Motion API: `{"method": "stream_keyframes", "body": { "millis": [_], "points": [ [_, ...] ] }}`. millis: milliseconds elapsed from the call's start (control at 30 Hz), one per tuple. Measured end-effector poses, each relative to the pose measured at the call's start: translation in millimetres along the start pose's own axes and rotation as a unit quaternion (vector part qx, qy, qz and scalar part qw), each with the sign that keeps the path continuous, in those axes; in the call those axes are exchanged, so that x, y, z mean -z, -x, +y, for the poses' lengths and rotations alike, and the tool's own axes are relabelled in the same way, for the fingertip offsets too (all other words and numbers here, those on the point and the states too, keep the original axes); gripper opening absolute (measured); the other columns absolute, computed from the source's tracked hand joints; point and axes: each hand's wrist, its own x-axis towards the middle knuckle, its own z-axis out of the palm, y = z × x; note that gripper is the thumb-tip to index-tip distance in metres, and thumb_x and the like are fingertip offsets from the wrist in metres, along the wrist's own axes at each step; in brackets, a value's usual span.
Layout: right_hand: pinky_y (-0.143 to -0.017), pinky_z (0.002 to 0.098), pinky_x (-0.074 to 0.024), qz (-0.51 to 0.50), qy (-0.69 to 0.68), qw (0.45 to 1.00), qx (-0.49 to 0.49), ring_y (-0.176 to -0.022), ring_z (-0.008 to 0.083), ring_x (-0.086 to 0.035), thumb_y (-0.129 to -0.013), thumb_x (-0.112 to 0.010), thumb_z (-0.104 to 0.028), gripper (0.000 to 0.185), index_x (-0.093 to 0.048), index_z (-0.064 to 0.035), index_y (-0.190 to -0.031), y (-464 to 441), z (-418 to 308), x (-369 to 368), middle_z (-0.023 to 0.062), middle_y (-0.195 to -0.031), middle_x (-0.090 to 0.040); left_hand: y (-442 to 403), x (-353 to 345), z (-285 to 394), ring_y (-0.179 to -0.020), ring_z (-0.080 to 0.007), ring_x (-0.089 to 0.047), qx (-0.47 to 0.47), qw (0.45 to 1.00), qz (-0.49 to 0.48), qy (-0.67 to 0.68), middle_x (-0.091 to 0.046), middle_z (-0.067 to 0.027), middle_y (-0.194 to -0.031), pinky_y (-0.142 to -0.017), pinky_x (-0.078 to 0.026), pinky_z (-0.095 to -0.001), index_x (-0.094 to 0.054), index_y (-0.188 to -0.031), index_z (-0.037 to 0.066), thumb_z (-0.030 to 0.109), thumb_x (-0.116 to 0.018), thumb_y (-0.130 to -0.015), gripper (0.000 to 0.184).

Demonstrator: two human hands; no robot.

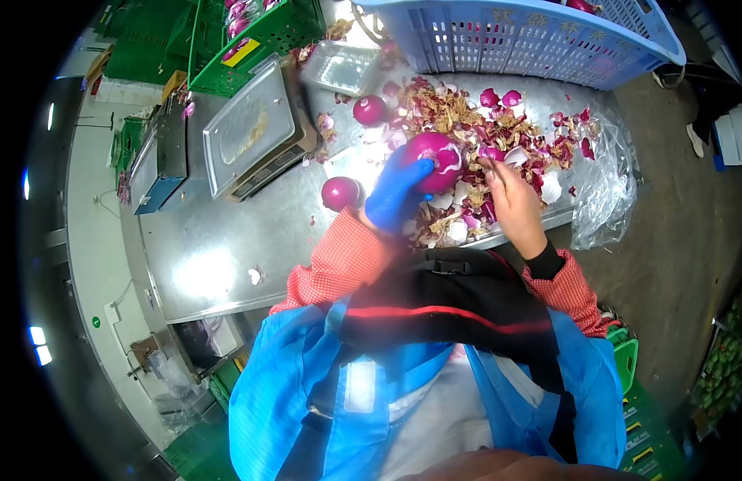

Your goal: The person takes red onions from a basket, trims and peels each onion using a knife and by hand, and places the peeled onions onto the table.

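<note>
My left hand, in a blue glove, is wrapped round a large red onion above the metal table. A pale patch shows on the onion's side. Just to the right of it is my bare right hand, its thumb and fingers pinched together. Whatever sits between those fingertips is too small to make out against the red peelings behind. Two more red onions lie on the table, one by my left wrist and another farther back. Loose onion skins are heaped behind and below both hands.
A blue plastic basket stands at the back of the metal table. To the left are a scale, a clear plastic tray and a green crate with onions. A clear plastic bag hangs over the right edge.
</note>
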Motion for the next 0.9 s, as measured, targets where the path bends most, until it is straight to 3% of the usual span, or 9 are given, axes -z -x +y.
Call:
{"method": "stream_keyframes", "body": {
  "millis": [100, 133, 433, 633, 733, 833, 867, 900],
  "points": [
    [-0.064, 0.0371, -0.0505, 0.009, 0.148, 0.978, 0.145, -0.073, 0.0295, -0.064, -0.083, -0.067, -0.011, 0.041, -0.060, -0.0086, -0.123, 4.2, -12.2, 13.2, 0.0100, -0.090, -0.064, -0.1, 1.7, 6.1, -0.106, -0.0205, -0.063, 0.018, 0.998, 0.049, 0.027, -0.064, -0.0112, -0.115, -0.093, -0.051, -0.0333, -0.052, -0.127, 0.001, 0.019, -0.063, -0.092, 0.041],
    [-0.062, 0.0363, -0.0499, 0.004, 0.177, 0.971, 0.159, -0.071, 0.0268, -0.063, -0.072, -0.072, -0.007, 0.055, -0.059, -0.0102, -0.125, 4.5, -16.3, 15.7, 0.0085, -0.092, -0.061, 1.6, -0.6, 11.3, -0.106, -0.0204, -0.063, 0.017, 0.999, 0.041, 0.024, -0.063, -0.0117, -0.116, -0.093, -0.051, -0.0333, -0.052, -0.126, 0.001, 0.021, -0.061, -0.093, 0.040],
    [-0.059, 0.0351, -0.0481, 0.029, 0.265, 0.939, 0.218, -0.069, 0.0233, -0.061, -0.067, -0.073, -0.006, 0.058, -0.061, -0.0081, -0.123, -3.4, -15.6, 20.5, 0.0068, -0.081, -0.053, 8.3, -6.2, 18.4, -0.101, -0.0204, -0.065, 0.045, 0.999, 0.026, -0.003, -0.064, -0.0112, -0.114, -0.086, -0.055, -0.0325, -0.052, -0.127, 0.000, 0.022, -0.061, -0.092, 0.042],
    [-0.059, 0.0352, -0.0482, 0.072, 0.279, 0.934, 0.212, -0.068, 0.0233, -0.060, -0.068, -0.069, -0.002, 0.055, -0.062, -0.0082, -0.123, -3.7, -7.7, 15.5, 0.0065, -0.080, -0.053, 5.7, -0.5, 17.9, -0.100, -0.0188, -0.064, -0.002, 0.994, -0.028, -0.101, -0.063, -0.0117, -0.114, -0.088, -0.054, -0.0331, -0.051, -0.126, 0.000, 0.019, -0.064, -0.091, 0.042],
    [-0.060, 0.0352, -0.0489, 0.073, 0.270, 0.945, 0.170, -0.070, 0.0241, -0.061, -0.071, -0.066, -0.002, 0.053, -0.062, -0.0095, -0.123, -2.4, -2.2, 6.0, 0.0073, -0.082, -0.056, 6.8, 1.7, 6.7, -0.102, -0.0208, -0.063, -0.015, 0.993, 0.039, -0.112, -0.061, -0.0129, -0.116, -0.088, -0.054, -0.0341, -0.048, -0.124, 0.001, 0.016, -0.068, -0.088, 0.044],
    [-0.061, 0.0367, -0.0496, 0.053, 0.166, 0.979, 0.107, -0.071, 0.0268, -0.062, -0.074, -0.065, -0.003, 0.052, -0.061, -0.0111, -0.125, 2.7, -2.2, -10.7, 0.0086, -0.085, -0.060, 4.2, 5.3, -0.7, -0.105, -0.0228, -0.062, -0.024, 0.994, 0.062, -0.085, -0.059, -0.0138, -0.117, -0.089, -0.053, -0.0347, -0.046, -0.122, 0.001, 0.015, -0.071, -0.086, 0.046],
    [-0.062, 0.0387, -0.0500, 0.062, 0.111, 0.985, 0.113, -0.072, 0.0297, -0.063, -0.087, -0.059, -0.011, 0.040, -0.059, -0.0108, -0.127, 2.3, -2.2, -17.6, 0.0117, -0.087, -0.063, 3.1, 6.4, -1.8, -0.105, -0.0229, -0.062, -0.022, 0.994, 0.067, -0.084, -0.059, -0.0138, -0.117, -0.090, -0.053, -0.0349, -0.046, -0.123, 0.001, 0.015, -0.071, -0.086, 0.047],
    [-0.061, 0.0390, -0.0497, 0.027, 0.060, 0.997, 0.028, -0.071, 0.0298, -0.063, -0.091, -0.056, -0.015, 0.036, -0.059, -0.0097, -0.126, 1.9, 6.1, -24.3, 0.0124, -0.086, -0.063, 1.5, 7.5, -2.5, -0.106, -0.0230, -0.062, -0.021, 0.994, 0.072, -0.083, -0.059, -0.0137, -0.117, -0.090, -0.053, -0.0351, -0.046, -0.124, 0.000, 0.015, -0.071, -0.086, 0.048]
  ]
}}
